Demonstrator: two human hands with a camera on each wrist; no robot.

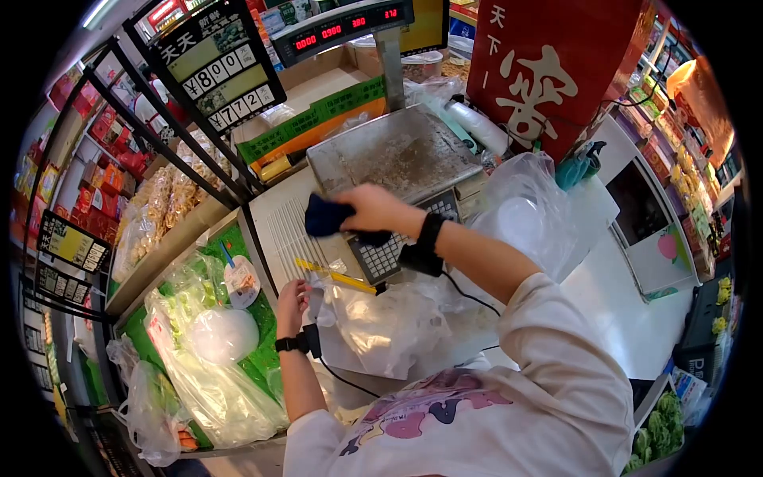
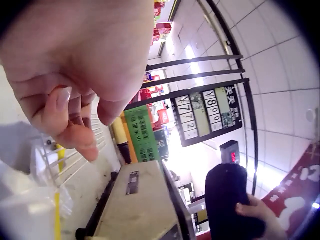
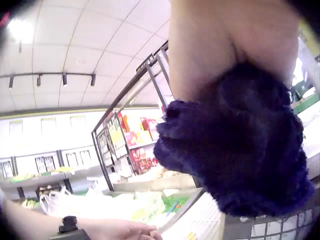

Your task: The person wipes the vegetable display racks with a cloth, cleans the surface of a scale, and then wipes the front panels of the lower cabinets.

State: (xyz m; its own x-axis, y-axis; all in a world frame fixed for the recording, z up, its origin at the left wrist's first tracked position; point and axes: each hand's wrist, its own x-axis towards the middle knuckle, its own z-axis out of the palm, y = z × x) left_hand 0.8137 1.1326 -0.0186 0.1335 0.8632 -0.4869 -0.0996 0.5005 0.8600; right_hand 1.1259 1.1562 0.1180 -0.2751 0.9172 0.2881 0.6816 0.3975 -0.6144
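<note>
A dark navy, fluffy cloth (image 1: 327, 216) is bunched in my right hand (image 1: 377, 210), which grips it above the scale's keypad (image 1: 380, 261). In the right wrist view the cloth (image 3: 240, 145) hangs below the palm and fills much of the picture. My left hand (image 1: 293, 304) holds nothing, its fingers loosely curled beside the white wire rack (image 1: 288, 230). The left wrist view shows that hand (image 2: 75, 85) with the thumb near the fingertips. Close to it lie a yellow strip (image 1: 338, 277) and crumpled clear plastic bags (image 1: 389, 322).
The scale's stained metal plate (image 1: 393, 155) lies beyond the keypad, under a red-lit display (image 1: 342, 33). Black price-sign bars (image 1: 171, 119) rise at left. A roll of clear bags (image 1: 481, 129) and a red box (image 1: 548, 71) stand at right; bagged greens (image 1: 191, 342) lie at left.
</note>
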